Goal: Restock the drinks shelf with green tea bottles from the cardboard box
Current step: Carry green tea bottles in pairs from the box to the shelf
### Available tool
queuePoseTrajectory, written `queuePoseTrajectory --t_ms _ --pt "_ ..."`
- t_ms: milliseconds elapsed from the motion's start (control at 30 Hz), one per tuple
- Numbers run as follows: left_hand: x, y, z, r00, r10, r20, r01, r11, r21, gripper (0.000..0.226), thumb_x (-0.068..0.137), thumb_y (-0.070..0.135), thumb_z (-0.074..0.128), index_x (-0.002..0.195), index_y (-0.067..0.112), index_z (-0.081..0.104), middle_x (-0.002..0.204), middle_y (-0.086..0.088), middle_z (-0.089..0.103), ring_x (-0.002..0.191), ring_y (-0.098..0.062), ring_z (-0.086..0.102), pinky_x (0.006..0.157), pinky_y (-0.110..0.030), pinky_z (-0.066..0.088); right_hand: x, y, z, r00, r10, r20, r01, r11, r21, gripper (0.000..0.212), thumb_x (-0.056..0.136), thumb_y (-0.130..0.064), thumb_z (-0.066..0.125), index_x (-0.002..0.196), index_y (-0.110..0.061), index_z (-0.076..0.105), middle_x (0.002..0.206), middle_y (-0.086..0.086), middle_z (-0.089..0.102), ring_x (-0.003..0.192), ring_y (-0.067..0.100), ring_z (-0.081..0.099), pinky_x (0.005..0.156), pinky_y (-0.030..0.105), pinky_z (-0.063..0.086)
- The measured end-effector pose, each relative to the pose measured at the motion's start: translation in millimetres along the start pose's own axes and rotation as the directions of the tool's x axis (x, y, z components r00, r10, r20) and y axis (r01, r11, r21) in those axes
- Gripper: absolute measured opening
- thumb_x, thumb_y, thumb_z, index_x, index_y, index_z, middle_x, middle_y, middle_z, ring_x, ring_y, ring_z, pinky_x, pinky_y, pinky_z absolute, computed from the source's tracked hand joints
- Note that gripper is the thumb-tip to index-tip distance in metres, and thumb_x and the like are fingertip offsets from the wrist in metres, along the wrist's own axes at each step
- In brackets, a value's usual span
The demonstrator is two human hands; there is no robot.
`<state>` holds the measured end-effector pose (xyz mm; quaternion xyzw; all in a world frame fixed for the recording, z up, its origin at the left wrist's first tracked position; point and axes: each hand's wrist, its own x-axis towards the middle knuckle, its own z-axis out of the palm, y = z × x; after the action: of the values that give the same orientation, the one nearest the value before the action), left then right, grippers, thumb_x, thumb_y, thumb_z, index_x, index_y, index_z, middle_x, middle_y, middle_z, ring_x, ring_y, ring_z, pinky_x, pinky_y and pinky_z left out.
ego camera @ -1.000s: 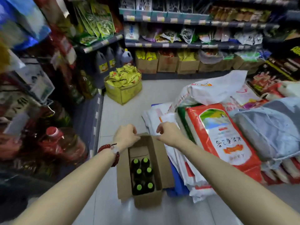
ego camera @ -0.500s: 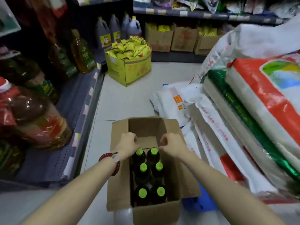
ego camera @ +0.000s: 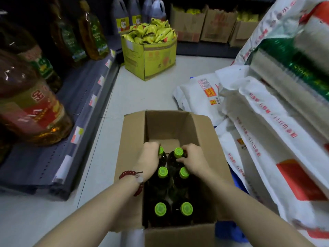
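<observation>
An open cardboard box (ego camera: 135, 139) stands on the floor in front of me. Inside stand several dark green tea bottles with bright green caps, in two rows. My left hand (ego camera: 148, 157) is curled around the neck of the far left bottle (ego camera: 161, 151). My right hand (ego camera: 193, 160) grips the neck of the far right bottle (ego camera: 178, 152). Both bottles stand upright in the box. The far end of the box is empty. A red bead bracelet (ego camera: 131, 179) circles my left wrist.
A low grey shelf (ego camera: 71, 125) runs along the left, holding large oil bottles (ego camera: 26, 104). Stacked rice sacks (ego camera: 267, 122) crowd the right side. A yellow carton of snack packets (ego camera: 151, 54) sits on the floor ahead. Pale tile floor (ego camera: 135, 93) lies between.
The view has moved closer and lower over the box. Both hands went from the box's far flaps down onto the necks of the two farthest bottles.
</observation>
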<state>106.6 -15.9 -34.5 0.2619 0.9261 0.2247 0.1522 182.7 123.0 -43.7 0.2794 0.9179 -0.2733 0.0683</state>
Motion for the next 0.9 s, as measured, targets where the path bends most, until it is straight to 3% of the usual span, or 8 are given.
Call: queuePoseTrajectory --t_ms 133,233,300,400,500,600,700,900 --pt "18.0 1.6 12.6 0.99 -0.055 -0.131 0.04 0.992 -0.117 0.031 0.087 0.003 0.057 0.117 0.007 0.058 0.112 -0.018 0.064 0.107 -0.035 0.058 0.087 -0.039 0.049 10.9 4.4 7.3 0.995 0.029 -0.098 -0.009 0.981 0.195 0.033 0.081 -0.018 0.074 0.111 -0.007 0.067 0.113 0.014 0.067 0.109 0.03 0.059 0.077 0.024 0.037" --pt "31.8 4.9 21.0 0.966 -0.211 -0.152 0.143 0.92 -0.366 0.04 0.084 0.009 0.065 0.123 0.011 0.058 0.12 -0.014 0.065 0.116 -0.032 0.056 0.096 -0.034 0.044 17.4 7.5 16.2 0.989 0.115 -0.095 -0.066 0.907 0.416 0.035 0.084 -0.021 0.07 0.117 -0.011 0.061 0.117 0.008 0.067 0.112 0.026 0.058 0.085 0.025 0.04" --pt "38.5 5.2 26.6 0.956 -0.269 -0.116 0.183 0.858 -0.48 0.043 0.082 0.012 0.069 0.124 0.011 0.059 0.122 -0.012 0.064 0.118 -0.03 0.055 0.097 -0.032 0.043 24.4 9.5 22.6 0.986 0.143 -0.084 -0.082 0.859 0.505 0.031 0.085 -0.023 0.069 0.114 -0.012 0.06 0.112 0.006 0.067 0.109 0.026 0.059 0.081 0.025 0.039" --pt "45.2 2.0 32.8 0.956 -0.276 -0.098 0.197 0.853 -0.484 0.043 0.078 0.019 0.074 0.119 0.014 0.062 0.12 -0.009 0.063 0.114 -0.027 0.057 0.094 -0.027 0.041 32.7 11.2 28.7 0.987 0.145 -0.073 -0.076 0.812 0.578 0.022 0.085 -0.025 0.07 0.104 -0.015 0.066 0.1 0.004 0.07 0.102 0.026 0.063 0.079 0.025 0.042" --pt "51.5 -2.8 37.9 0.967 -0.253 -0.022 0.209 0.843 -0.496 0.042 0.078 0.026 0.074 0.117 0.014 0.065 0.122 -0.008 0.062 0.114 -0.025 0.056 0.1 -0.035 0.044 34.3 12.6 32.2 0.984 0.162 -0.07 -0.071 0.725 0.686 0.012 0.081 -0.023 0.075 0.089 -0.016 0.071 0.091 0.005 0.072 0.094 0.026 0.066 0.09 0.038 0.052" --pt "52.6 -5.7 40.2 0.958 -0.26 0.125 0.272 0.673 -0.688 0.038 0.083 0.019 0.069 0.12 0.015 0.061 0.119 -0.011 0.064 0.109 -0.028 0.06 0.098 -0.042 0.048 33.1 13.2 34.6 0.99 0.131 -0.043 -0.047 0.615 0.787 0.005 0.079 -0.017 0.077 0.08 -0.021 0.074 0.086 0.005 0.075 0.087 0.024 0.069 0.093 0.047 0.054" --pt "55.4 -7.6 41.8 0.932 -0.315 0.181 0.321 0.478 -0.818 0.038 0.08 0.007 0.071 0.117 0.01 0.063 0.104 -0.013 0.068 0.095 -0.027 0.064 0.091 -0.04 0.053 32.4 13.7 35.8 0.992 0.123 -0.025 -0.05 0.572 0.818 0.01 0.077 -0.016 0.078 0.087 -0.017 0.076 0.093 0.014 0.077 0.092 0.029 0.072 0.093 0.049 0.054" --pt "45.0 5.0 28.6 0.906 -0.378 0.191 0.344 0.394 -0.853 0.044 0.067 -0.003 0.079 0.107 0.008 0.068 0.102 -0.017 0.07 0.097 -0.031 0.066 0.093 -0.048 0.052 18.4 3.2 18.8 0.988 0.141 -0.065 -0.041 0.643 0.765 0.014 0.072 -0.013 0.082 0.084 -0.013 0.076 0.09 0.016 0.076 0.082 0.02 0.065 0.089 0.044 0.054"
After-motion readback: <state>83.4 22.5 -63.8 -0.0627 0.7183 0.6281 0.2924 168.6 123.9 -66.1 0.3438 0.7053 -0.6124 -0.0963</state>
